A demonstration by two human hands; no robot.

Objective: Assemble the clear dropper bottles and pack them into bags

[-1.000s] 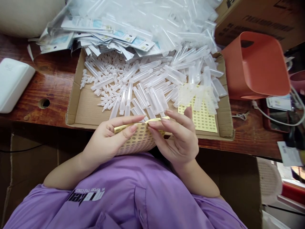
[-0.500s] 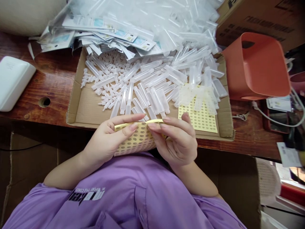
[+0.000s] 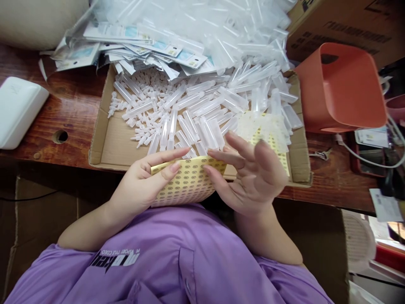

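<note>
A yellow sticker sheet (image 3: 186,181) printed with rows of small dark oval labels is held upright, slightly curved, in front of my body. My left hand (image 3: 139,181) grips its left side, thumb on the printed face and fingers behind. At the upper right edge, my right hand (image 3: 249,173) has its thumb on the face and its index finger at the top edge in a light hold. Its other fingers are spread and partly blurred. Just beyond the sheet lie clear plastic tubes (image 3: 210,131) and small white nozzle tips (image 3: 145,137) in a shallow cardboard tray (image 3: 110,143).
Another yellow label sheet (image 3: 283,162) lies in the tray's right side, partly under translucent pieces. A big bag of clear tubes (image 3: 202,25) and printed packets (image 3: 164,48) cover the back. An orange bin (image 3: 354,93) stands right; a white case (image 3: 20,112) lies left.
My right hand has shifted right along the sheet's top edge and spread its outer fingers. The folded top edge now lies flatter. My left hand keeps its hold.
</note>
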